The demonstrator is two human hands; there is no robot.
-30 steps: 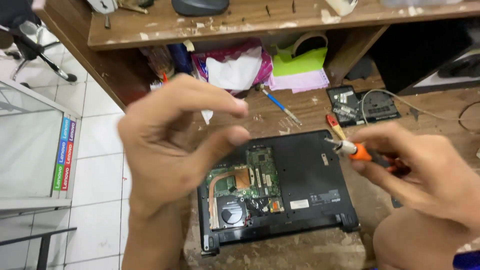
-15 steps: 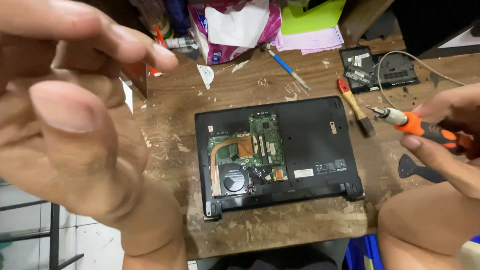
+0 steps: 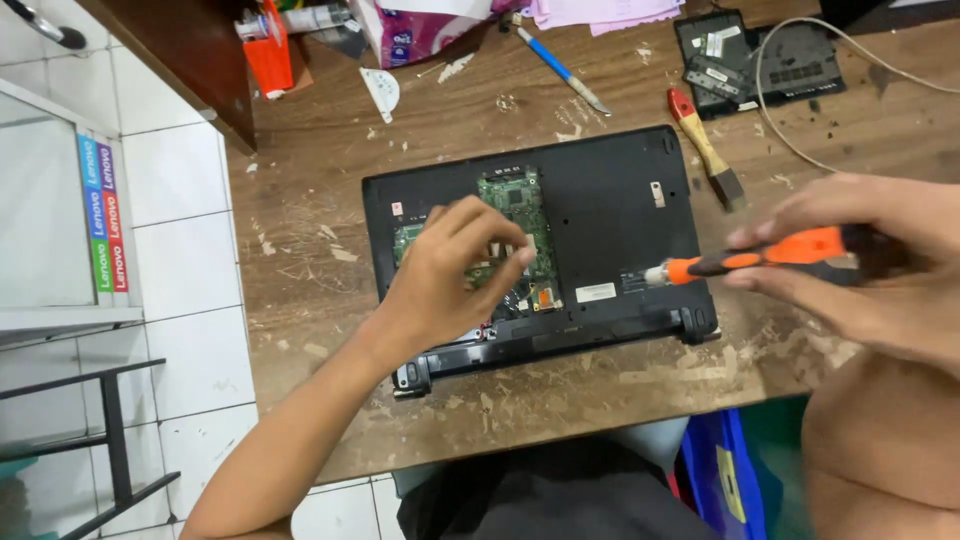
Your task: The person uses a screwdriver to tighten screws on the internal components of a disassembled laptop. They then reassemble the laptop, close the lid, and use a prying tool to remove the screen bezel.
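Note:
A black laptop (image 3: 610, 210) lies upside down on the worn wooden table (image 3: 300, 240), its bottom cover off and the green circuit board (image 3: 515, 195) exposed. My left hand (image 3: 455, 265) rests over the left part of the board, fingers curled down onto the components and hiding the fan area. My right hand (image 3: 880, 260) grips an orange and black screwdriver (image 3: 760, 255) whose metal tip points left at the laptop's lower right base.
A red-handled brush (image 3: 705, 145) and a blue-handled screwdriver (image 3: 555, 68) lie behind the laptop. A black cover panel (image 3: 755, 60) and a grey cable (image 3: 800, 150) sit at the back right. An orange box (image 3: 270, 55) stands back left. White floor tiles lie left.
My left hand has dropped from close to the camera down onto the laptop's board. The right hand has brought the screwdriver tip closer to the laptop. The view has shifted.

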